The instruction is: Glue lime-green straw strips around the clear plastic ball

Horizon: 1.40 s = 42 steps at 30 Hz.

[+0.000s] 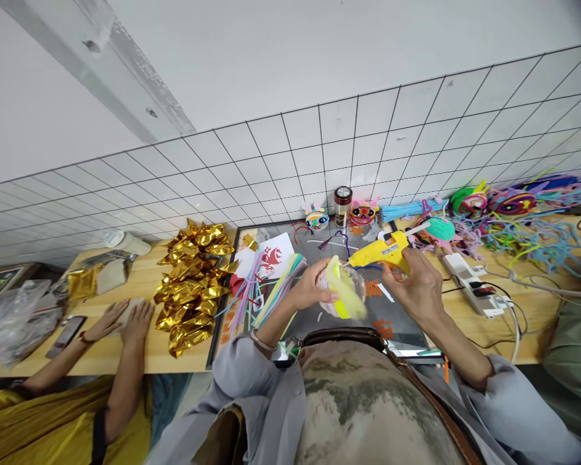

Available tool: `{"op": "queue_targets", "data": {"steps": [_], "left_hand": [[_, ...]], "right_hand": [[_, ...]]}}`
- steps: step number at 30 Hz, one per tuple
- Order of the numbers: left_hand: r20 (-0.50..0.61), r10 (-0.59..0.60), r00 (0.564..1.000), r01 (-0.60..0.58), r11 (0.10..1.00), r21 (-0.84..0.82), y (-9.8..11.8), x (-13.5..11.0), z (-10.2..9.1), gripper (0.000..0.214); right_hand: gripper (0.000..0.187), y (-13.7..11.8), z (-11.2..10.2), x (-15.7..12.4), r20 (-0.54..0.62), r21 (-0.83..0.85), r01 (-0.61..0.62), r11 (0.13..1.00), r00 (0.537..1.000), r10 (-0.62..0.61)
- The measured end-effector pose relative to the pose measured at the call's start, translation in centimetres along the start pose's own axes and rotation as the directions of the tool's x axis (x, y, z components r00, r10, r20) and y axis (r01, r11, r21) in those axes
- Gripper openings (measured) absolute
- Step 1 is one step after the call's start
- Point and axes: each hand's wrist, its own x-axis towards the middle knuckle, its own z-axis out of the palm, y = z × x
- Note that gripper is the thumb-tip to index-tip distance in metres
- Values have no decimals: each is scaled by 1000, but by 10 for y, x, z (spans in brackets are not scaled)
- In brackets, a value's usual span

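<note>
My right hand (416, 281) is closed round the handle of a yellow hot glue gun (380, 250), its nozzle pointing left. Close to that nozzle, my left hand (312, 287) grips a round, clear-looking piece with bright yellow fuzzy strips (345, 294) on it. One pale yellow strip is smeared by motion. I cannot tell whether the nozzle touches the strips. Both hands are above a dark mat (314, 326). Left of my left hand lie bundles of pastel pipe cleaners (244, 300) and white paper with a red print (271, 257).
Gold foil shapes (188, 290) are piled to the left, beside a co-worker's hands (126, 321). A lidded bottle (343, 206) stands behind between two colourful fish-like crafts (316, 219). On the right are a power strip (474, 284), cords and tangled pipe cleaners (537, 242).
</note>
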Motion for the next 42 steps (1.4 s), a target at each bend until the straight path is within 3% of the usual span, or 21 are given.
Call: {"op": "queue_targets", "data": {"steps": [6,18,26,33,42], "left_hand": [[-20,3,1000,-3,1000,4,5,-3,2,93],[31,-46,998,47,999,-25,10,0,7,90],[13,-36,999,36,999,32,9,-2,8,94],[37,-21,999,19,998,61,7,-1,7,85],[26,-48,999,47,999,20,7,-2,9,94]], "right_hand": [[14,1,2,-2,-23,32,-14,999,1000,14],[24,-5,-18,-13,0,117,-46,992,999,46],[18,-3,-14,-13,6,117,-30,993,1000,29],[21,-3,-17,-16,14,107,-41,993,999,40],[21,-2,-15,-14,34,113,-74,991,997,71]]}}
